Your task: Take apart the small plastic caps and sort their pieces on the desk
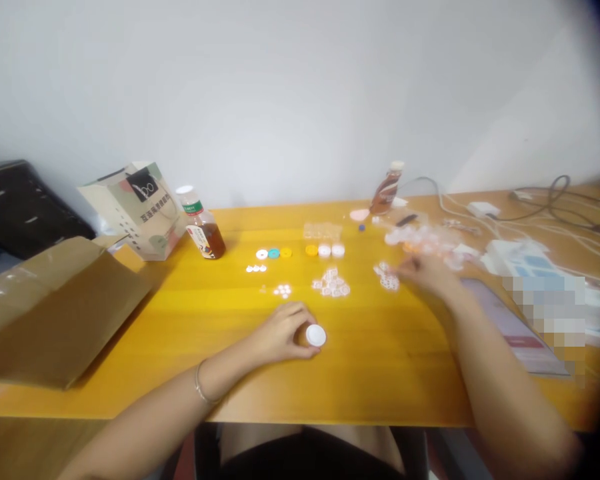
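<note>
Thumb and fingers of my left hand [287, 332] close around the sides of a white round cap-like piece [315, 335], held low over the table near the front. My right hand [421, 272] reaches out at the right, its fingertips beside a small pile of white pieces [389, 279]. Blur hides whether those fingers hold anything. Between the hands and further back lies a larger heap of small white pieces [331, 283], with a little cluster of white bits [283, 291] to its left. Behind them stands a row of round caps, including a teal cap [274, 254] and an orange cap [311, 251].
A cardboard box [70, 313], a paper bag [147, 213] and a drink bottle [203, 230] stand at left. Another bottle [386, 189] is at the back. On the right are plastic bags [430, 240], a tablet [513, 330] and tangled cables [555, 207].
</note>
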Demonstrator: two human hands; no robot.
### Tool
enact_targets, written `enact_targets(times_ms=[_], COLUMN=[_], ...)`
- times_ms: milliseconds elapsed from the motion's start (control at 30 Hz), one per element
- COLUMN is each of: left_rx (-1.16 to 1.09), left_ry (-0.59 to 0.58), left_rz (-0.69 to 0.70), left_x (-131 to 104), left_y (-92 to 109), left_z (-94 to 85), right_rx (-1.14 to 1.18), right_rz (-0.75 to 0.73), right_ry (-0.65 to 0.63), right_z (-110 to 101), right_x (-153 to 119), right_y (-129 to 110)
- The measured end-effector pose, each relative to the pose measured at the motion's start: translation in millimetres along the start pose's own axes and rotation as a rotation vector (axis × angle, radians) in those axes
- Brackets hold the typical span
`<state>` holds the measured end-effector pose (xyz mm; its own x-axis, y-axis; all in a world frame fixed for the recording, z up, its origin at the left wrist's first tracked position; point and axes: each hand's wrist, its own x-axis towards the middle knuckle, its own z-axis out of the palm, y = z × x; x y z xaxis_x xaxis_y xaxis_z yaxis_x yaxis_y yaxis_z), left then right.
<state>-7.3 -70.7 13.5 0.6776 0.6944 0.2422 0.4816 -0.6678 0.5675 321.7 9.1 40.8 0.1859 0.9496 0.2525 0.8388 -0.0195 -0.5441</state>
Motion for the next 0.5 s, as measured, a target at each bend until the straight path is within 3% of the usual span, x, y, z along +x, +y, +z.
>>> enact_targets(times_ms=[100,133,233,300,367,500], left_rx=[0.024,0.037,0.077,0.091,0.100,0.107], left_ry=[0.013,0.021,0.040,0.038,0.036,0.039], left_rz=[-0.013,-0.020,-0.041,-0.040,-0.040,-0.035], left_x=[0,0,0,0,0,1], left_y=[2,3,3,1,0,-1], left_z=[3.3,4.9,10.3,12.9,13.7,12.2], right_rx=[0.037,0.092,0.177,0.179,0.186,0.209], right_rz=[-0.073,-0.145,-0.419,-0.530,-0.557,-0.574], right_ry=[-0.013,-0.096,-0.524,-0.685,-0.757,-0.772], right_z=[2,5,22,35,45,47], right_x=[-19,-29,-65,-84,-95,-96], right_y=[-33,-48,-88,-104,-110,-107])
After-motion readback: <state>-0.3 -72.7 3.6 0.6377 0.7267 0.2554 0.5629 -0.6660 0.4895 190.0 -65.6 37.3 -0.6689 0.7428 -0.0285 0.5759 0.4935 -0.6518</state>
